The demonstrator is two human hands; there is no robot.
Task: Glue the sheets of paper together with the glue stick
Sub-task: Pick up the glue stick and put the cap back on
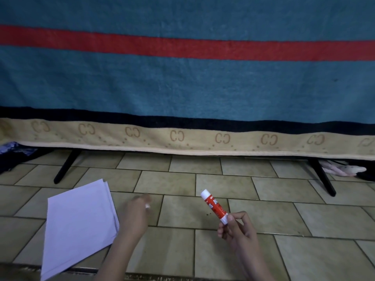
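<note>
Currently reviewing the head view, the only one supplied. Noting the right hand [236, 230] pinching the glue stick [214, 206] at its lower white end between thumb and curled fingers, tube raised off the tiled floor [263, 216] and tilting up and leftward, white cap apparently on. Recording the sheets of paper [79, 224] lying flat on the floor at lower left, loosely stacked with edges fanning at the far corner, well apart from the glue stick. Observing the left hand [135, 214] just beside the stack's right edge, blurred; judging its fingers loosely curled, with a small white speck at the fingertips, yet being unable to confirm whether anything is being held. Assessing handling: glue stick judged light, rigid and smooth-walled, best taken round the red barrel with the cap pulled off by the other hand; paper judged thin, limp and easily creased or slid on tile, best pinned flat with straight fingers near an edge while being glued. Flagging limits: sheet count not determinable; stack's near corner cut off by the frame edge; label lettering only partly legible; items under the striped blanket [182, 78] and beside the black legs [66, 167] too dim to identify.
</note>
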